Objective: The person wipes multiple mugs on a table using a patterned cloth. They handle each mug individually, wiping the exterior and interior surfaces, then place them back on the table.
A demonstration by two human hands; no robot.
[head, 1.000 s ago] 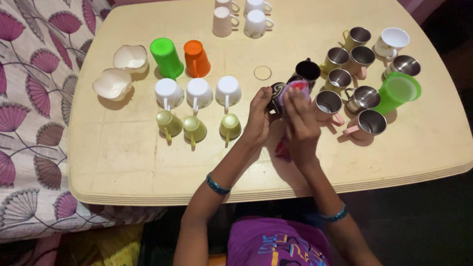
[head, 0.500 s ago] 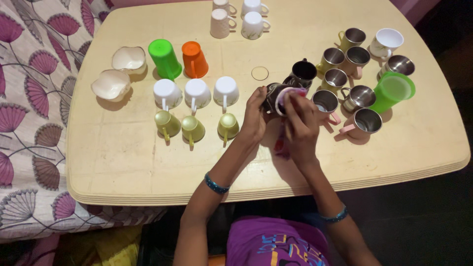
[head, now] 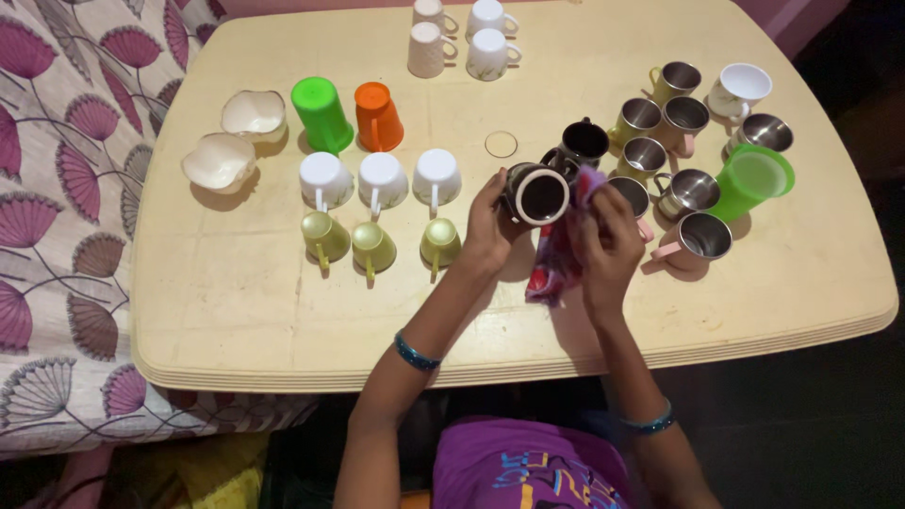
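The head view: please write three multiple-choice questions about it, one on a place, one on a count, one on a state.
1. Where is the orange cup?
A. right beside the green cup
B. on the floor
C. in the right hand

2. How many white cups stand upside down in the row just behind the three yellow-green cups?
A. one
B. three
C. six

3. What is the state of the dark mug?
A. flat on the table
B. held tilted in the left hand
C. broken

Answers: 1 A, they stand side by side. 2 B, three bases show. 3 B, fingers grip it while the right hand holds a cloth.
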